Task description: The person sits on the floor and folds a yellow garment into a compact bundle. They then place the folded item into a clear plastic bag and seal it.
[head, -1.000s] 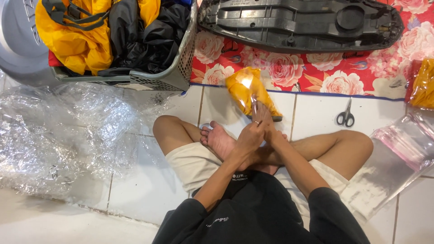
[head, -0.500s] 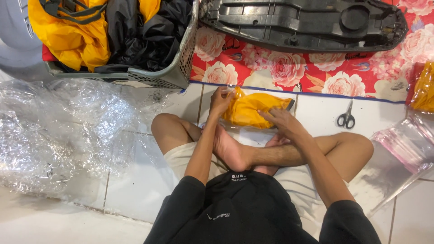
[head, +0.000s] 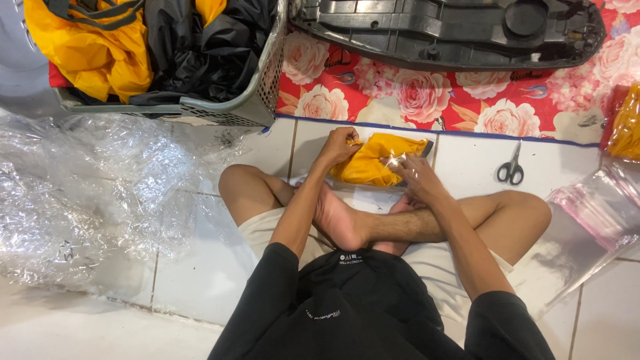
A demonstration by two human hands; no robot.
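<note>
A person sits cross-legged on a white tiled floor (head: 200, 267), seen from above, with both hands on a folded yellow garment (head: 373, 163) lying on the tiles just in front of the bare feet, at the centre of the frame. The garment seems to be inside a clear plastic bag, as shiny glints show on its right end. The left hand (head: 340, 145) is closed, gripping the garment's left edge with curled fingers. The right hand (head: 417, 179) presses down on the garment's right end with fingers partly spread; whether it pinches the plastic cannot be told.

At the upper left stands a grey laundry basket (head: 220, 107) with a perforated wall, stuffed with yellow and black garments. Below it, filling the left of the frame, lies a big crumpled heap of clear plastic wrap (head: 87, 200). Across the top runs a red mat with large pink and white roses (head: 413, 93), and on it lies a long black moulded plastic panel (head: 453, 27). A pair of scissors (head: 511, 167) with black handles lies on the tiles to the right of the hands, well apart from them. At the right edge, a stack of flat clear bags (head: 593, 207) with a pinkish strip lies beside the knee, and above it a yellow packed bundle (head: 627, 123) is cut off by the frame.
</note>
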